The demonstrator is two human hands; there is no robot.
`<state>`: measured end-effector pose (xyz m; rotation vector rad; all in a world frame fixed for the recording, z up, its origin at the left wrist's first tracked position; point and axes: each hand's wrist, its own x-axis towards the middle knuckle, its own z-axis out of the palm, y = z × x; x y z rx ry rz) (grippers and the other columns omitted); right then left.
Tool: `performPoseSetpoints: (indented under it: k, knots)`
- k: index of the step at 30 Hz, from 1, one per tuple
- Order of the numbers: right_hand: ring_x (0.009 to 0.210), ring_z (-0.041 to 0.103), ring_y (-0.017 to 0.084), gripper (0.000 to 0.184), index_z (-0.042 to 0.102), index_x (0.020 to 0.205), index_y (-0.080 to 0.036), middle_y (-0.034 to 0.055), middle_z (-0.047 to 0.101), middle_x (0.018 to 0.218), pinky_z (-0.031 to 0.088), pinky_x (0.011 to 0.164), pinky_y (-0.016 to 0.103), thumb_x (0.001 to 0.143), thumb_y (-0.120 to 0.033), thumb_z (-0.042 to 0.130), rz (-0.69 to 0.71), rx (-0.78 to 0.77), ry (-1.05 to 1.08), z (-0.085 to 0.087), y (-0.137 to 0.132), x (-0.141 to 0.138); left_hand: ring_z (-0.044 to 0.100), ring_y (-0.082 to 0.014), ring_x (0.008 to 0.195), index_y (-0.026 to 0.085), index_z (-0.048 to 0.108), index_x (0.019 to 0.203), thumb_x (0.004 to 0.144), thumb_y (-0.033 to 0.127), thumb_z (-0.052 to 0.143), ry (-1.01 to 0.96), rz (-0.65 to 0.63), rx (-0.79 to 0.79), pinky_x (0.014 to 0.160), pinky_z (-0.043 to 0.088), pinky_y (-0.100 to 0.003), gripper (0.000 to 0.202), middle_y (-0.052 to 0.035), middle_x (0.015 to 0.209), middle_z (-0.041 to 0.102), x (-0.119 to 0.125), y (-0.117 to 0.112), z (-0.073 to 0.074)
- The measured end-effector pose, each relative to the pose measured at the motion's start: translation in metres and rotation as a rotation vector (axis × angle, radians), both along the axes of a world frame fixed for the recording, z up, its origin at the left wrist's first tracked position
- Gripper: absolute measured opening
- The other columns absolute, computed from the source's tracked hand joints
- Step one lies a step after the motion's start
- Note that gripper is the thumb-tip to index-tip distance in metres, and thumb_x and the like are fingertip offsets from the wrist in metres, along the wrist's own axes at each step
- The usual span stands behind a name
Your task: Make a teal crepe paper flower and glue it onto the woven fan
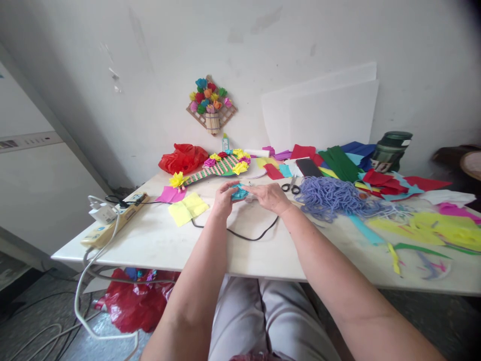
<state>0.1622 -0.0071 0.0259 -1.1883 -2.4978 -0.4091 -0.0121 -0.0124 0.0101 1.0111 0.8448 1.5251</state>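
Note:
Above the middle of the table, a crumpled piece of light blue crepe paper (239,192) sits between my two hands. My left hand (224,196) is closed around its left side. From the right, my right hand (271,196) has its fingers pressed against the same paper. Just behind them lies a green and pink striped paper craft (214,170) edged with yellow, pink and red paper flowers. Scissors (291,187) with black handles rest to the right of my right hand. Yellow paper squares (188,208) lie to the left of my left hand, partly over a pink square (171,194).
A power strip (112,220) with a white charger stands at the table's left edge, and a black cable (248,237) loops before my hands. Purple yarn (326,198), coloured paper (341,163) and a dark flask (391,151) occupy the right. A red bag (183,158) sits behind.

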Motion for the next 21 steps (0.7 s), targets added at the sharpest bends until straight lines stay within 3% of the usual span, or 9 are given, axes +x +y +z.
performPoseSetpoints:
  k: [4, 9, 17, 21]
  knots:
    - [0.087, 0.066, 0.02, 0.051, 0.048, 0.139, -0.034, 0.0053, 0.073, 0.102, 0.041, 0.069, 0.026, 0.091, -0.018, 0.04, -0.001, -0.004, -0.003, 0.0002, -0.0001, 0.0004, 0.061, -0.0149, 0.061, 0.013, 0.062, 0.088, 0.054, 0.024, 0.07, 0.016, 0.015, -0.001, 0.063, 0.057, -0.037, 0.036, -0.0013, 0.071, 0.062, 0.0004, 0.001, 0.0]
    - [0.095, 0.066, 0.021, 0.053, 0.045, 0.141, -0.034, 0.0055, 0.071, 0.113, 0.044, 0.073, 0.027, 0.09, -0.018, 0.04, -0.013, -0.029, 0.011, -0.0012, 0.0017, -0.0006, 0.062, -0.0159, 0.063, 0.014, 0.06, 0.084, 0.053, 0.024, 0.071, 0.029, 0.031, 0.002, 0.064, 0.056, -0.038, 0.034, -0.0017, 0.072, 0.062, 0.0014, 0.0028, -0.0012]
    - [0.093, 0.068, 0.022, 0.054, 0.036, 0.146, -0.031, 0.0086, 0.072, 0.109, 0.046, 0.078, 0.031, 0.093, -0.023, 0.036, -0.063, -0.09, -0.038, 0.0028, -0.0005, -0.002, 0.06, -0.0128, 0.066, 0.014, 0.058, 0.075, 0.05, 0.025, 0.073, 0.036, 0.062, 0.027, 0.063, 0.057, -0.036, 0.031, -0.0079, 0.105, 0.064, 0.0042, 0.0023, -0.0014]
    - [0.093, 0.068, 0.021, 0.053, 0.036, 0.146, -0.032, 0.0076, 0.07, 0.115, 0.047, 0.08, 0.03, 0.094, -0.024, 0.034, -0.058, -0.105, -0.026, 0.0028, -0.0009, -0.0021, 0.06, -0.0142, 0.064, 0.015, 0.06, 0.081, 0.051, 0.026, 0.072, 0.06, 0.06, 0.025, 0.061, 0.055, -0.034, 0.034, -0.0057, 0.088, 0.066, 0.0036, 0.0034, -0.003]
